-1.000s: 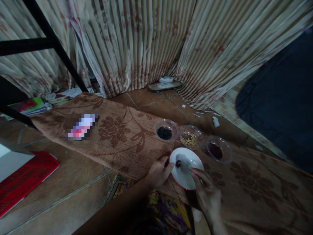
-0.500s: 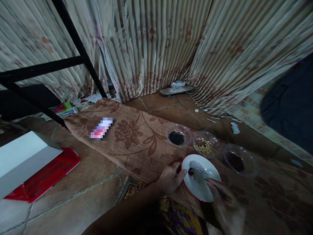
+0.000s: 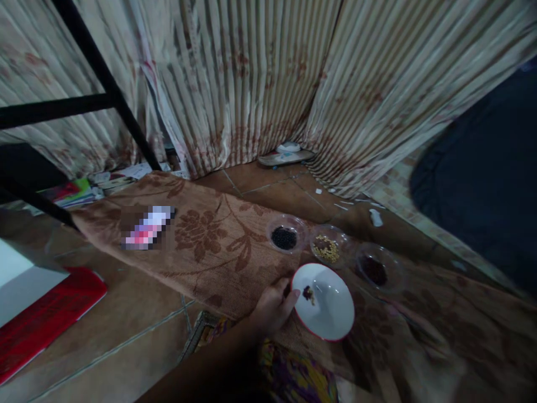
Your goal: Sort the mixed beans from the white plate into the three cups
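Observation:
My left hand (image 3: 274,308) grips the near left rim of a white bowl (image 3: 331,308) with a red edge, thumb over the rim, tilting it slightly. A small cluster of dark and pale beans (image 3: 309,295) lies inside the bowl at its left. My right hand (image 3: 432,347) is right of the bowl and smeared by motion; its fingers look closed on something thin that I cannot make out. Beyond the bowl stand three clear plastic bowls: one with black beans (image 3: 284,238), one with yellow beans (image 3: 326,249), one with dark red beans (image 3: 373,271).
A brown flowered cloth (image 3: 235,268) covers the low table. A phone (image 3: 149,226), pixelated, lies at its left. A white box (image 3: 25,280) and red packaging (image 3: 62,313) are on the left floor. A skateboard (image 3: 285,158) rests by the curtains, and a dark cushioned shape (image 3: 478,168) is at right.
My right hand has moved out of the white bowl to the right; a thin metal utensil was in it earlier. The left hand still holds the rim. The whole view has shifted.

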The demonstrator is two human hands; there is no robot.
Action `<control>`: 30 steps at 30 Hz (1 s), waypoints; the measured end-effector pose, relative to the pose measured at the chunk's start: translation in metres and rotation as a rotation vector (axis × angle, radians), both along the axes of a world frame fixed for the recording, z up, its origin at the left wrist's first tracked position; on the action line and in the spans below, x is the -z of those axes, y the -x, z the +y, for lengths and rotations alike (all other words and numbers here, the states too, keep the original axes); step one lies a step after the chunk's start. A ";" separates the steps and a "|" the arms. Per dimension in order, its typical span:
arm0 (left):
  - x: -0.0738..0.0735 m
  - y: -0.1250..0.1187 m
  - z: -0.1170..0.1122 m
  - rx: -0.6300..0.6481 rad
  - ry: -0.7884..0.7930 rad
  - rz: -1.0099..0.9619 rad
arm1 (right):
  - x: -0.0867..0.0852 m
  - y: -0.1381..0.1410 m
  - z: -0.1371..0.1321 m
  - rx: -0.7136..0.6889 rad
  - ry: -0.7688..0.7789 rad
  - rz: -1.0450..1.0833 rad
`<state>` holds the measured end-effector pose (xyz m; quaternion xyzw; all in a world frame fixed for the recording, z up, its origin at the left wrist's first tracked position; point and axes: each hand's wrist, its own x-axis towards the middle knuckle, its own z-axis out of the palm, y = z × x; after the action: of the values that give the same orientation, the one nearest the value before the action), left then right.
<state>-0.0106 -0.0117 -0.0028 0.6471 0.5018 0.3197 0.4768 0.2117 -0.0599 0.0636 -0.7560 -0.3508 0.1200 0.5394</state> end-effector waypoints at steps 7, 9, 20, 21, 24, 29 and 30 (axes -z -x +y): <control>0.002 -0.001 0.003 -0.017 0.012 -0.054 | -0.006 -0.054 0.038 0.135 -0.276 -0.121; 0.002 -0.002 0.002 -0.028 0.013 -0.051 | 0.002 -0.061 0.046 0.115 -0.256 -0.080; 0.005 -0.002 0.001 -0.025 -0.019 -0.025 | 0.003 -0.024 0.012 -0.044 -0.096 -0.018; 0.007 -0.002 0.001 -0.024 -0.019 -0.025 | 0.004 -0.017 0.008 -0.146 -0.016 -0.027; 0.011 -0.003 0.001 -0.016 -0.008 -0.023 | 0.012 0.001 0.001 -0.476 0.171 -0.067; 0.013 -0.002 0.003 0.013 0.004 0.013 | 0.025 0.015 0.011 -0.687 0.291 -0.139; 0.013 -0.002 0.003 0.016 0.003 0.015 | 0.025 0.016 0.014 -0.678 0.296 -0.153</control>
<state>-0.0085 -0.0090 -0.0153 0.6525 0.5007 0.3105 0.4766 0.1959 -0.0456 0.0386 -0.6736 -0.5994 0.2841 0.3260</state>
